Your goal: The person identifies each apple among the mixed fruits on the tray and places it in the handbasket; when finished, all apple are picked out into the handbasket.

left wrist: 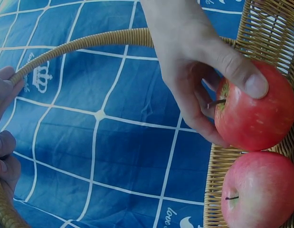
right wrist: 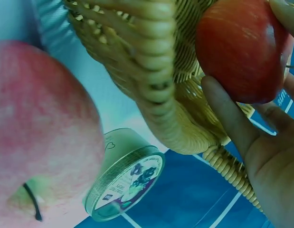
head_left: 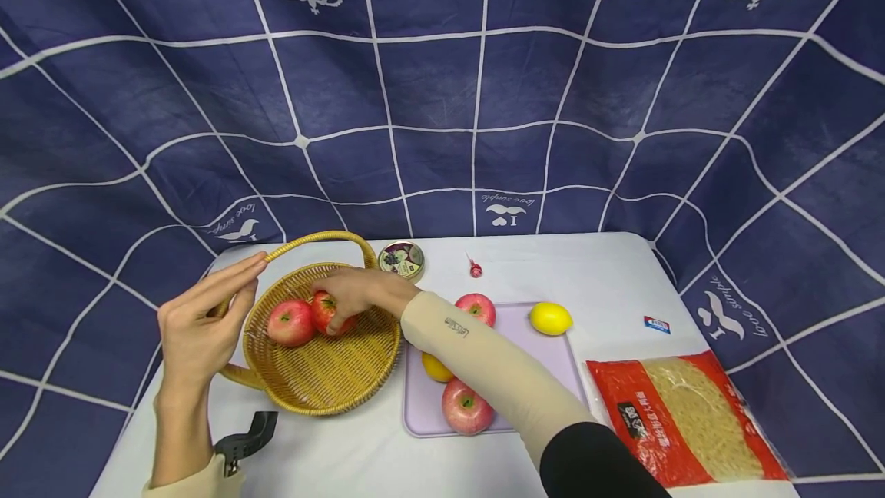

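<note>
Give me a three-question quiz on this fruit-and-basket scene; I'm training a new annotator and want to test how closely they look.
1. True or false: the right hand grips an apple inside the wicker basket.
2. How many apples are in the basket, counting the held one? A) one B) two C) four
3. What does the left hand touch?

Key
1. True; its fingers curl round the apple.
2. B; a second apple lies beside the held one.
3. The basket's handle, near its left end. Other fruit, among it a lemon, sits on the purple board.
</note>
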Demonstrator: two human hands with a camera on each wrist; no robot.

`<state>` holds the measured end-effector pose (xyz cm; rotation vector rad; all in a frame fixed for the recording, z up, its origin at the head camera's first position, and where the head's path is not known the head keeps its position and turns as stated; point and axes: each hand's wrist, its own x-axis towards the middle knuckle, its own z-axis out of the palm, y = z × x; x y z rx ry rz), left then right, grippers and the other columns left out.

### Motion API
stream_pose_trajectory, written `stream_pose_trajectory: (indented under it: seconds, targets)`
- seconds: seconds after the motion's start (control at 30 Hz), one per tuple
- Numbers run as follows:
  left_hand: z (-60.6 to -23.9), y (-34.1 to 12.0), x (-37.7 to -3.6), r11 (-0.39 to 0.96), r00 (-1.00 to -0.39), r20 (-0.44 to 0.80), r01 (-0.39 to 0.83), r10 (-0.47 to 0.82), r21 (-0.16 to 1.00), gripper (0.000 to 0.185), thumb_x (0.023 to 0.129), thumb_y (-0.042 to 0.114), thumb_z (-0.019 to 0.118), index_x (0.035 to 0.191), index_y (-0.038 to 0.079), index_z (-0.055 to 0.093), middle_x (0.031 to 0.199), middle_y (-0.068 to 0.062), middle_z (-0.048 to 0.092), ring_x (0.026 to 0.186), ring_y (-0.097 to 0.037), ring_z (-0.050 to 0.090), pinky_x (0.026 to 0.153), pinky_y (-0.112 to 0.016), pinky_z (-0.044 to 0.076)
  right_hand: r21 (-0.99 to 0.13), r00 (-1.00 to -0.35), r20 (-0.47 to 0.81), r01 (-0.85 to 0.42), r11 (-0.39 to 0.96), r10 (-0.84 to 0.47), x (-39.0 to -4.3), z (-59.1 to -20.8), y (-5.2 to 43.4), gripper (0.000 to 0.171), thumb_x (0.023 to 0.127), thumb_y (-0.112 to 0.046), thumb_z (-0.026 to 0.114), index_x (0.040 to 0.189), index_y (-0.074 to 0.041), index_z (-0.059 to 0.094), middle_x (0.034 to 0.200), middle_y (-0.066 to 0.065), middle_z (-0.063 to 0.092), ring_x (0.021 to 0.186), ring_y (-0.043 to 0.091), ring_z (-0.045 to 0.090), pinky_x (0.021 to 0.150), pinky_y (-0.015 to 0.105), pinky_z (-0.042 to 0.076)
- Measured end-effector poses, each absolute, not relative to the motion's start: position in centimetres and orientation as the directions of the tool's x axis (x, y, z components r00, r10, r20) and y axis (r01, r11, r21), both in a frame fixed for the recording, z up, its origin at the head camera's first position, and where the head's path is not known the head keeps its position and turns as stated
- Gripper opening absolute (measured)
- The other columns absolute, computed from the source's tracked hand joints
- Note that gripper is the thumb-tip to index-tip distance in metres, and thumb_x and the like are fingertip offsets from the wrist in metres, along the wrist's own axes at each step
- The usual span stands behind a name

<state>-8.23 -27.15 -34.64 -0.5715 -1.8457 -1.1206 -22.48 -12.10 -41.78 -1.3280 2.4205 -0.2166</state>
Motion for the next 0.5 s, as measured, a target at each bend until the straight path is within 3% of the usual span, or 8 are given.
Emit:
stream_pose_trajectory:
  seconds: [0.3,0.5]
  targets:
    - [-34.87,-27.22,-8.43,0.472,-0.504,0.863,0.749,-0.050,0.465,0.019,0.081,-0.018,0.066,0.097,-0.014,0.075,0.108,-0.020,0.075,0.106,-0.018,0.072,0.095,-0.021,0.052,-0.284,-0.531,-0.300,-0.744,0.605,-0.793,-22.98,-41.46,-12.74,0.076,0.076,-0.048,0.086,0.142,-0.033,0.051,0.127,-0.011,0.054,0.125,0.007,0.045,0.100,0.024,0.041]
    - [-34.88,-27.28,-8.48,0.479,-0.501,0.864,0.747,-0.051,0.461,0.019,0.081,-0.017,0.065,0.097,-0.013,0.075,0.107,-0.020,0.075,0.106,-0.016,0.071,0.095,-0.021,0.052,-0.234,-0.522,-0.314,-0.767,0.597,-0.793,-22.98,-41.61,-12.92,0.076,0.075,-0.045,0.088,0.141,-0.036,0.052,0.132,-0.010,0.053,0.123,0.007,0.047,0.099,0.024,0.042]
